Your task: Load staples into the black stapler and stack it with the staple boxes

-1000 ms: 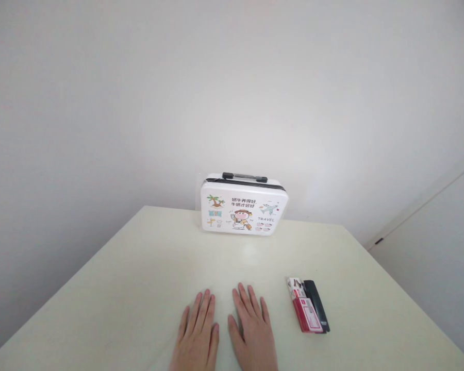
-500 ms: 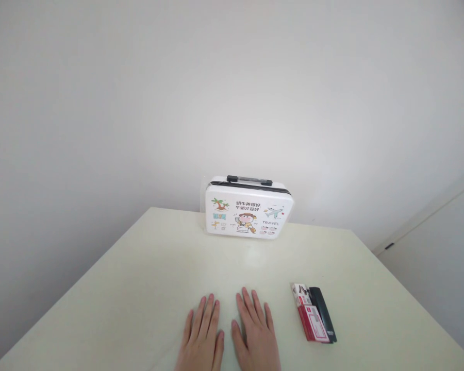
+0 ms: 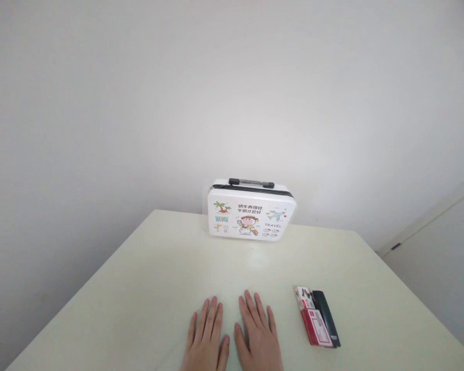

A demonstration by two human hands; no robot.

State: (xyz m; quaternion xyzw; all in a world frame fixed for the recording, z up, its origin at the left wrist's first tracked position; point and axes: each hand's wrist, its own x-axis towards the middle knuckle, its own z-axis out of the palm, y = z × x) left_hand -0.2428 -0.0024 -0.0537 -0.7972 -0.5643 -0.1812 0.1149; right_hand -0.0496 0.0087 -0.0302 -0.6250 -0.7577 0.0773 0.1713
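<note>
My left hand (image 3: 205, 337) lies flat on the pale table (image 3: 131, 288), palm down, fingers stretched out and holding nothing. Beside it my right hand (image 3: 257, 332) rests the same way, its thumb a short gap from the left thumb. To the right of my right hand are a red-and-white box (image 3: 317, 327), a smaller white box (image 3: 304, 298) at its far end, and a long black stapler-like item (image 3: 327, 317) alongside. Neither hand touches them.
A white carry case (image 3: 251, 214) with cartoon prints and a black handle (image 3: 251, 183) stands upright at the table's far edge. Behind it rises a plain wall (image 3: 232, 93). A pale panel with a small dark fitting (image 3: 396, 247) is at the right.
The whole view has shifted slightly, so everything appears a little lower and to the right. Both hands stay flat on the table, and the objects keep their places.
</note>
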